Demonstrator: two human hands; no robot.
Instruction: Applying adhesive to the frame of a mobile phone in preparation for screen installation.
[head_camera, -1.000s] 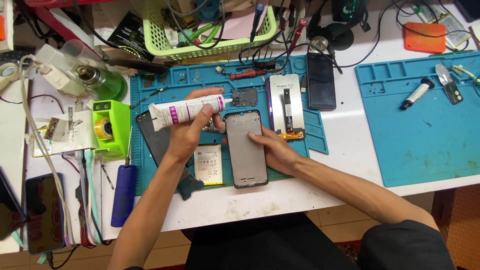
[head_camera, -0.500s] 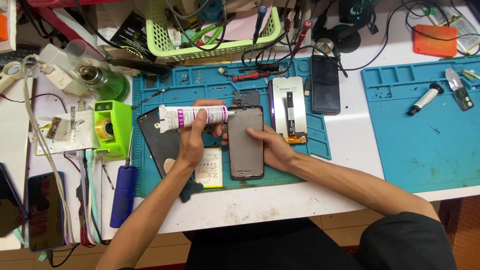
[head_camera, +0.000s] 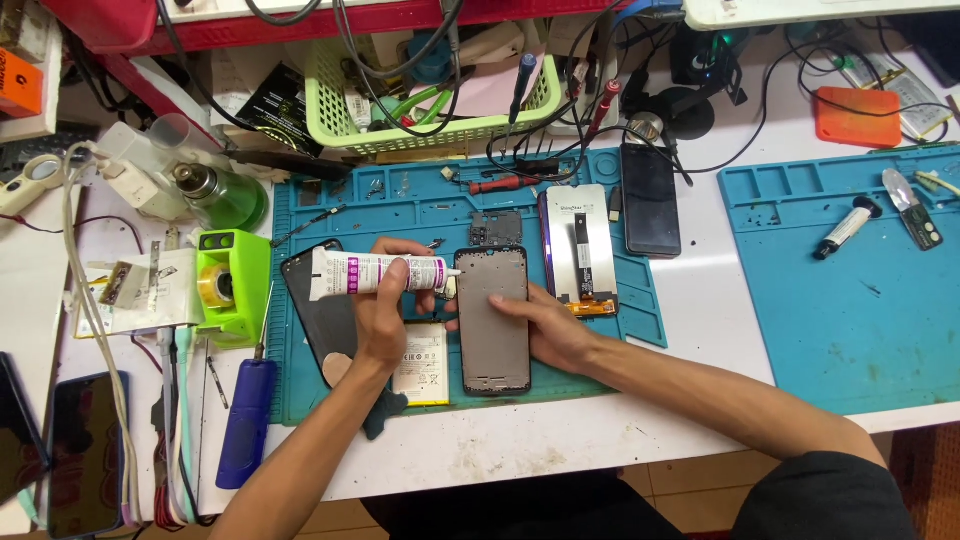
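The phone is apart: its frame (head_camera: 492, 320) lies bare on the mat (head_camera: 420, 205) near the tabletop's front edge, battery (head_camera: 422, 362) and screen (head_camera: 583, 245) set aside. My left hand (head_camera: 380, 315) grips the glue tube (head_camera: 375, 272), fingers curled tight, nozzle at the frame's top left corner. My right hand (head_camera: 550, 325) lies flat, fingers spread, pinning the frame's right side. I judge gluing barely begun.

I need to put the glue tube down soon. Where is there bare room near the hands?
Bare table lies between the two blue mats, right of the right hand. The right mat is bare below the small black tube. Around the left hand with its glue tube, parts crowd the left mat.
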